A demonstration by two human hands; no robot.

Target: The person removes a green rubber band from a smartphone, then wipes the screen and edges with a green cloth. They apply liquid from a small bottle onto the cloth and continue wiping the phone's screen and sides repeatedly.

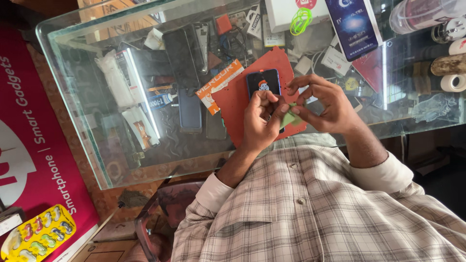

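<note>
A dark blue phone (263, 83) lies flat on a red mat (233, 99) on top of the glass counter (73, 73). Both hands hover just above the phone's near end. My left hand (259, 121) and my right hand (323, 104) pinch a small light green piece (290, 116), a folded cloth or wipe, between their fingertips. The near end of the phone is hidden behind my left hand.
Under the glass lie several phones, boxes, chargers and cables. A blue phone box (353, 22), a green cable loop (301, 20), and tape rolls (454, 82) sit at the far right. A pink banner (29, 145) and a yellow tray (39, 233) are at left.
</note>
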